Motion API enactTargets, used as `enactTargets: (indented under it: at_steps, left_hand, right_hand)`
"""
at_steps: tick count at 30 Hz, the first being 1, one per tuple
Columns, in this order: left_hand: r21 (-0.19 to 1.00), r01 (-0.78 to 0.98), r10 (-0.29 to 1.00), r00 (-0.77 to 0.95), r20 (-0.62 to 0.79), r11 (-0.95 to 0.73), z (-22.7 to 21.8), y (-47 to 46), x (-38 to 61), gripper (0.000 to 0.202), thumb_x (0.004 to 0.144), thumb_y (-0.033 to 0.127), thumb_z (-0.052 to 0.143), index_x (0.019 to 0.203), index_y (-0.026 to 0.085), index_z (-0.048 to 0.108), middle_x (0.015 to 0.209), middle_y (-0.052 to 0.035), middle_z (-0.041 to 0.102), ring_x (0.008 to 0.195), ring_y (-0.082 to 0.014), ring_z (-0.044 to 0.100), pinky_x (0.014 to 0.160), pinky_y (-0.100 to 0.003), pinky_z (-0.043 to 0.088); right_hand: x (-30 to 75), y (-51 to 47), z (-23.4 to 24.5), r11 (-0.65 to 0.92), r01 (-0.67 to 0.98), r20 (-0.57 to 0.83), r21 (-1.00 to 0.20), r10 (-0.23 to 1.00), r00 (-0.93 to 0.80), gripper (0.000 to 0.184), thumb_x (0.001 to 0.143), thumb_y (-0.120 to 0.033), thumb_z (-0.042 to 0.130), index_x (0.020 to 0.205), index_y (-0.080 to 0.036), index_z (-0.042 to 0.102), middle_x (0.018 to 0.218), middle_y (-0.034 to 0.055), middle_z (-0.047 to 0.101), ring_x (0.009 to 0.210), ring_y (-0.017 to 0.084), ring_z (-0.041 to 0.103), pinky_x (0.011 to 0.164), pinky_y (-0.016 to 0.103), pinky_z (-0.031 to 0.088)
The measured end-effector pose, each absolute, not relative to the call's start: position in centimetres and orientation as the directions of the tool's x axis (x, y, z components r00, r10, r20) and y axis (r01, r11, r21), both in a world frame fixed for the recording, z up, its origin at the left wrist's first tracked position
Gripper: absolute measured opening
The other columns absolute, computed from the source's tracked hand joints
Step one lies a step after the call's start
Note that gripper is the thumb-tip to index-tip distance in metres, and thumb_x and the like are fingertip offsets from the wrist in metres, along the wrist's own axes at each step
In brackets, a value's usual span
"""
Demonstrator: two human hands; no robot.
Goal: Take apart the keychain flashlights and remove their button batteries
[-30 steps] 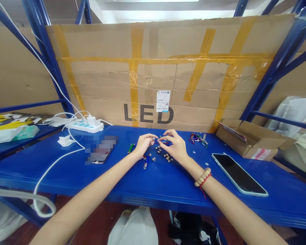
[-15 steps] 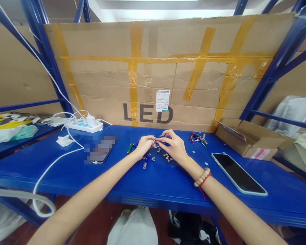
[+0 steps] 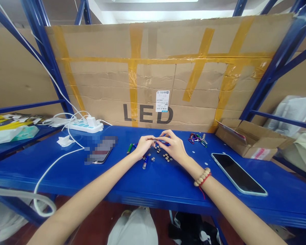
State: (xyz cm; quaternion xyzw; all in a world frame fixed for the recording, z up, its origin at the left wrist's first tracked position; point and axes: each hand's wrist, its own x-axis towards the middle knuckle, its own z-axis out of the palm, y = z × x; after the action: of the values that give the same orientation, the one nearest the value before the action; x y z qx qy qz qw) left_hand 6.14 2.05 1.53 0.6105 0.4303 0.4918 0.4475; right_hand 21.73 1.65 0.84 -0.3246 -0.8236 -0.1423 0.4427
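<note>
My left hand [image 3: 144,147] and my right hand [image 3: 173,145] meet fingertip to fingertip over the middle of the table. Both are closed in a pinch around a small dark piece [image 3: 155,140], too small and covered to name. A blue tube with a clear end [image 3: 145,162], like a mini flashlight body, lies below my left hand. Next to it is a small shiny metal cap [image 3: 153,159]. Several button cells [image 3: 167,157] are scattered under my right hand. Left of my left hand lies a green tube [image 3: 130,148]; other blue parts are partly hidden behind my hands.
Coloured carabiners [image 3: 197,139] lie at the back right, near an open cardboard box [image 3: 255,137]. A phone in a pale case [image 3: 238,173] rests at right, another phone [image 3: 102,151] at left. A white power strip [image 3: 84,126] with cables stands at the back left before the tall cardboard [image 3: 104,85].
Almost nothing differs. My hands stay together at the same spot, with only a slight shift of the right fingers around the small piece.
</note>
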Motion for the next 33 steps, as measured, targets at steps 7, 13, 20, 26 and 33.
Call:
enactTargets:
  at_steps: [7,13,20,26,33]
  left_hand:
    - [0.963,0.097,0.957,0.175,0.232,-0.251,1.51,1.91,6.07,0.019,0.051,0.012,0.038,0.05,0.014,0.057,0.045,0.002,0.046,0.047,-0.0085,0.034,0.049,-0.023,0.025]
    - [0.967,0.07,0.957,0.178,0.229,-0.244,1.52,1.93,6.13,0.018,0.05,0.012,0.038,0.051,0.013,0.057,0.046,0.0018,0.049,0.047,-0.008,0.035,0.049,-0.022,0.027]
    - [0.981,0.039,0.974,0.137,0.182,-0.188,1.89,1.52,6.33,0.019,0.051,0.011,0.04,0.054,0.013,0.059,0.047,0.0023,0.049,0.047,-0.0078,0.036,0.049,-0.021,0.027]
    - [0.98,0.042,0.977,0.097,0.188,-0.193,2.35,1.28,6.31,0.02,0.05,0.01,0.04,0.053,0.013,0.059,0.048,0.0027,0.047,0.051,-0.0085,0.037,0.051,-0.021,0.028]
    - [0.977,0.045,0.978,0.011,0.206,-0.206,2.06,1.57,6.09,0.013,0.05,0.012,0.04,0.043,0.014,0.052,0.059,0.0002,0.057,0.05,-0.0079,0.034,0.05,-0.023,0.028]
  right_hand:
    - [21.77,1.54,0.9,0.732,0.67,0.792,-0.127,0.482,-0.376,0.019,0.087,-0.029,0.05,0.091,-0.023,0.068,0.093,0.0042,0.059,0.077,0.012,0.059,0.066,0.022,0.047]
    - [21.69,1.38,0.97,0.77,0.618,0.809,-0.154,0.458,-0.369,0.02,0.087,-0.029,0.05,0.089,-0.021,0.068,0.093,0.0052,0.06,0.075,0.012,0.059,0.066,0.022,0.047]
    - [21.43,1.4,0.68,0.811,0.548,0.805,-0.204,0.458,-0.378,0.018,0.085,-0.026,0.052,0.089,-0.021,0.069,0.093,0.0047,0.061,0.072,0.01,0.059,0.063,0.021,0.047]
    - [21.28,1.04,0.94,0.77,0.572,0.743,-0.282,0.552,-0.378,0.016,0.08,-0.026,0.057,0.092,-0.021,0.066,0.097,0.0035,0.06,0.066,0.009,0.057,0.058,0.02,0.045]
    - [22.0,1.49,0.95,0.718,0.627,0.614,-0.302,0.65,-0.448,0.033,0.078,-0.035,0.061,0.109,-0.026,0.059,0.09,0.0004,0.062,0.065,0.01,0.057,0.055,0.02,0.042]
